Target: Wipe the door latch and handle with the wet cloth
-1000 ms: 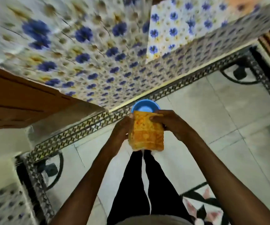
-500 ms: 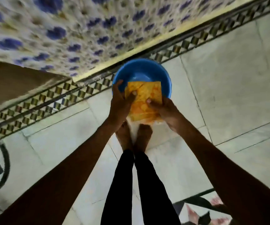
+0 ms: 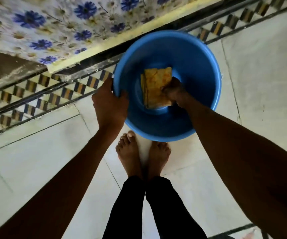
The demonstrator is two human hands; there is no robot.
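Blue plastic basin [image 3: 199,69] at frame centre on the tiled floor [image 3: 36,157], its near-left rim gripped by the left hand [image 3: 110,104], folded yellow cloth [image 3: 154,87] pressed inside, clutched by the closed right hand [image 3: 173,91], bare feet [image 3: 142,152] just below.

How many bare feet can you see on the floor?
2. The left bare foot and the right bare foot stand side by side on the pale marble floor, just below the round blue plastic basin. None looks hidden.
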